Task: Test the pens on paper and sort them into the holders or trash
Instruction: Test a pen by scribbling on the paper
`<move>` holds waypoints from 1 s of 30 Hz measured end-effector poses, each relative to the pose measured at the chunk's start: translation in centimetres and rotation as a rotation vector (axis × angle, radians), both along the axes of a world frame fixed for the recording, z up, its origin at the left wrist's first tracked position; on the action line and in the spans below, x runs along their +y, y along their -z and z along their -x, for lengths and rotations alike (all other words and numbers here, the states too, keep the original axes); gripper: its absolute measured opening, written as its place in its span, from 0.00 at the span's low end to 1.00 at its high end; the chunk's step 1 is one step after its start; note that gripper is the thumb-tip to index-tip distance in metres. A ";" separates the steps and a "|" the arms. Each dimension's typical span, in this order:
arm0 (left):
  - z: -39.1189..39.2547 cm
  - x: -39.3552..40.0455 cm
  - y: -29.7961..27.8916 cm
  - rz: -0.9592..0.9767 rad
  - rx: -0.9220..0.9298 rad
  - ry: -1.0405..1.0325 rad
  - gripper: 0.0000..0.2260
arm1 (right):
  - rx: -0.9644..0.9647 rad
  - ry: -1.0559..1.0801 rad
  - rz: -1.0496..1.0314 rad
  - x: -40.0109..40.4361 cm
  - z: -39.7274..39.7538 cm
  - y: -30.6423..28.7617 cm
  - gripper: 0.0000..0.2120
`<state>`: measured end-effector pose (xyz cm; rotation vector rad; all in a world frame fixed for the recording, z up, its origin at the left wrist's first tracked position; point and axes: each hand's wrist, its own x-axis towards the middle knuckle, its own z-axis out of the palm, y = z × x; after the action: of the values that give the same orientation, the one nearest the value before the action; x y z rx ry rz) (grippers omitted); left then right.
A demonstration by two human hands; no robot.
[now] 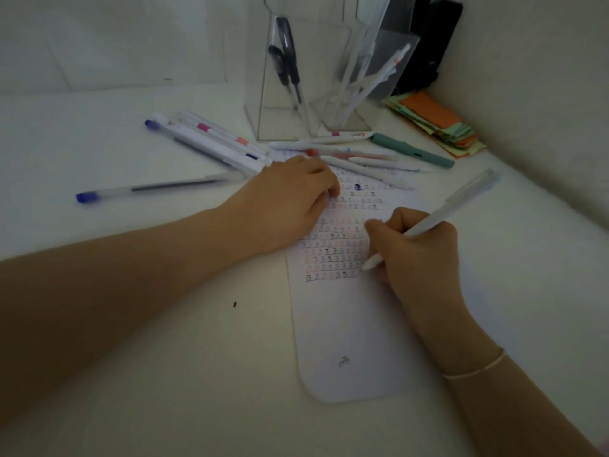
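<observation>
Right hand (417, 255) grips a white pen (438, 216), tip on the paper (346, 324) at frame centre; left hand (283, 206) presses flat above.

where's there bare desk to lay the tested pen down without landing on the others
Bare desk lies right of the paper toward the wall, and at near left below the blue-capped pen, under the left forearm. It is crowded between left hand and holders, where loose pens fan out.

A white desk (148, 374) fills the view in dim, greyish light. A pale wall (115, 37) runs along its far edge, and a second wall (543, 77) closes the right edge; they meet at the far right corner.
</observation>
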<state>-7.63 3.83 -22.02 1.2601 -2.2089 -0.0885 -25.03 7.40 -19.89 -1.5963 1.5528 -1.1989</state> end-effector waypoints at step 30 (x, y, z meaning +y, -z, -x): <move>0.3 -0.3 -0.7 0.216 0.234 -0.007 0.13 | -0.710 -0.450 -0.401 -5.0 -0.8 -8.8 0.20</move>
<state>-7.93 3.57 -21.29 1.0808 -1.9560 0.0059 -24.21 2.42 -11.09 -1.0126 0.8442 -0.9671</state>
